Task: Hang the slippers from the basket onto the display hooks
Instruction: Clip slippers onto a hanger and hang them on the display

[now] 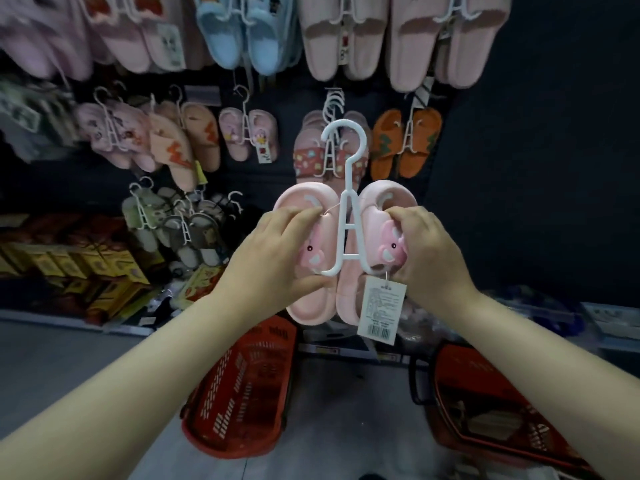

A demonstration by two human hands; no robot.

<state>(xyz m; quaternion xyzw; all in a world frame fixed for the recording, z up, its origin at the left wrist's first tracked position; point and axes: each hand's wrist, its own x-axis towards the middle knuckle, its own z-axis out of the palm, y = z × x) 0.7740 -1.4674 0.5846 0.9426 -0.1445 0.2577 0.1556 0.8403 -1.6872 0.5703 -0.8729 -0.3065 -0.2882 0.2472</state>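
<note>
Pink slippers (311, 299) on a white hanger (347, 202) are held upright between both hands, the left hand (277, 258) and right hand (426, 258) each closed on one slipper, so that the hook faces the display hooks (334, 102) above them.

Pink slippers (346, 251) upright on white hanger (348, 202), tag dangling.

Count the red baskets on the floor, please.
2. One red basket stands below the left hand; the other red basket is under the right forearm, partly hidden. More may lie out of view.
</note>
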